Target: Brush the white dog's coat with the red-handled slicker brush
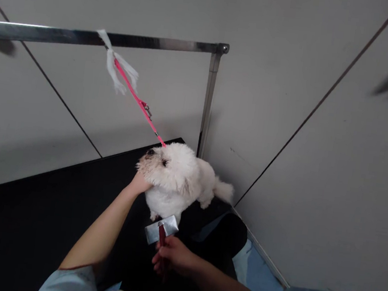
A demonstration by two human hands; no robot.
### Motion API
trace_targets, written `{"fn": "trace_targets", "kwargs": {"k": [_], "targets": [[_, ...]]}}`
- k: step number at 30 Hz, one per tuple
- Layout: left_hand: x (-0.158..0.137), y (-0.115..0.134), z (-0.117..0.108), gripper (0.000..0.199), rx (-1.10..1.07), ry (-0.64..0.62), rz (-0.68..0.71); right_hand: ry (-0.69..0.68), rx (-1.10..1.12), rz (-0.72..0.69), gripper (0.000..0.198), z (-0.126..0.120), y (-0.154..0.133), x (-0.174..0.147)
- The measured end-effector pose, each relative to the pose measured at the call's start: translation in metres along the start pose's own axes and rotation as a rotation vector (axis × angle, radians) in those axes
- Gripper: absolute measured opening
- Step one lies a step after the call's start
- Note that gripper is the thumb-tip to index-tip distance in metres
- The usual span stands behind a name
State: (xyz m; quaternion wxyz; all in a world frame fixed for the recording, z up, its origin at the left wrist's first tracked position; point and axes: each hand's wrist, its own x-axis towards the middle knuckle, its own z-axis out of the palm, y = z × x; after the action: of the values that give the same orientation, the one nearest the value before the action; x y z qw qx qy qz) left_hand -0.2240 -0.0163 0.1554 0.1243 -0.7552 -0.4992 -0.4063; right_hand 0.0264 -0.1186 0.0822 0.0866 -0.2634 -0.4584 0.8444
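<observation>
Working remotely, I'm likely mid-brushing, right hand (176, 255) clamped round the brush (170, 226) before the dog (176, 176) on the bench (31, 201), left hand (141, 185) under its muzzle (146, 162) (grip hidden, can't tell), a gentle stroke seemingly needed next.

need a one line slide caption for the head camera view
Left hand at the chin of a white dog, right hand holding a brush, pink leash running up toward a metal bar.

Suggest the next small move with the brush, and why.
Probably ease the brush toward the chest of the white dog: the right grip holds its red handle, its metal head appears just below the chest, and the left grip is under the muzzle.
</observation>
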Motion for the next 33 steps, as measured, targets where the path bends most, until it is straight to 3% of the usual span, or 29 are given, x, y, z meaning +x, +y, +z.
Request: {"fn": "trace_targets", "kwargs": {"k": [2, 5, 7, 10, 12, 15, 17, 19, 22, 25, 28, 30, 33], "targets": [[0.002, 0.003, -0.002, 0.039, -0.009, -0.026, -0.027, 0.001, 0.083, -0.046, 0.055, 0.001, -0.001, -0.001], [0.004, 0.006, -0.003, 0.038, -0.01, -0.052, -0.051, 0.123, 0.113, -0.18, 0.055, 0.002, -0.007, 0.001], [0.005, 0.007, -0.004, 0.039, -0.001, -0.052, -0.047, 0.132, 0.128, -0.092, 0.057, 0.002, -0.006, 0.002], [0.006, 0.009, -0.005, 0.04, 0.013, -0.039, -0.026, 0.018, 0.163, 0.049, 0.057, 0.003, -0.003, 0.002], [0.006, 0.01, -0.005, 0.039, 0.016, -0.036, -0.016, 0.02, 0.157, -0.054, 0.055, 0.002, -0.005, 0.003], [0.007, 0.011, -0.005, 0.039, 0.02, -0.041, -0.009, 0.152, 0.123, -0.199, 0.055, -0.001, -0.007, 0.005], [0.007, 0.01, -0.004, 0.041, 0.017, -0.029, -0.011, 0.166, 0.131, -0.1, 0.057, -0.002, -0.002, 0.005], [0.006, 0.008, -0.003, 0.041, 0.003, -0.011, -0.02, 0.091, 0.152, 0.026, 0.058, -0.002, 0.002, 0.004], [0.002, 0.005, -0.001, 0.039, -0.012, 0.011, -0.033, 0.056, 0.152, -0.069, 0.055, -0.002, -0.002, 0.002], [-0.004, 0.003, 0.002, 0.038, 0.001, 0.046, -0.074, 0.169, 0.125, -0.194, 0.053, -0.002, -0.004, 0.002], [-0.008, 0.001, 0.005, 0.037, -0.026, 0.088, -0.134, 0.122, 0.133, -0.02, 0.053, -0.001, 0.003, 0.001], [-0.008, 0.001, 0.006, 0.035, -0.079, 0.122, -0.196, 0.045, 0.144, 0.015, 0.054, -0.001, 0.003, 0.001], [-0.008, 0.008, 0.009, 0.031, -0.185, 0.171, -0.328, 0.112, 0.118, -0.176, 0.055, -0.003, -0.006, 0.004]]}}
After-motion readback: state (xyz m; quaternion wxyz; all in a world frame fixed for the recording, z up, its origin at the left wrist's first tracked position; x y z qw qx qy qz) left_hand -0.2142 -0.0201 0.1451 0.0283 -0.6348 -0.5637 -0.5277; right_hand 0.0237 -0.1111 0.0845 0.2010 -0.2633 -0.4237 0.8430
